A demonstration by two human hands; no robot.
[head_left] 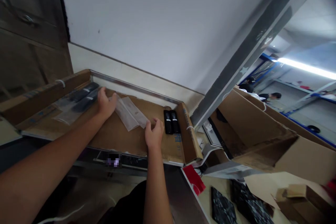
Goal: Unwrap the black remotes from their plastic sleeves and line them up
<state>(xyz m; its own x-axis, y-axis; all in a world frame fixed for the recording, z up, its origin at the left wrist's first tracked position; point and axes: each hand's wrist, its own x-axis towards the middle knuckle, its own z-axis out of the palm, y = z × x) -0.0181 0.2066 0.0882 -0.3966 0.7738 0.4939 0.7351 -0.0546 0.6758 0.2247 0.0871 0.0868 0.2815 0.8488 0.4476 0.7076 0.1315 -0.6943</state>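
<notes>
Translucent plastic bags [128,113] lie between my hands over a cardboard-lined tray [115,143]. My left hand [106,105] is at their upper left end, fingers curled and thumb on the bag's edge. The lower right corner is pinched by my right hand [154,133], its fingers bent. Just right of that hand, two slim black items [171,121] with small white labels lie side by side; their kind is unclear. More black labelled items [86,98] rest in clear bags [67,113] to the left of my left hand.
A raised cardboard edge [191,133] borders the tray's right side, and a white wall [157,24] rises behind. At right stand a grey post [252,49] and a large open carton [252,133]. Black patterned packages [223,204] lie on the floor. Part of a person [246,85] shows far off.
</notes>
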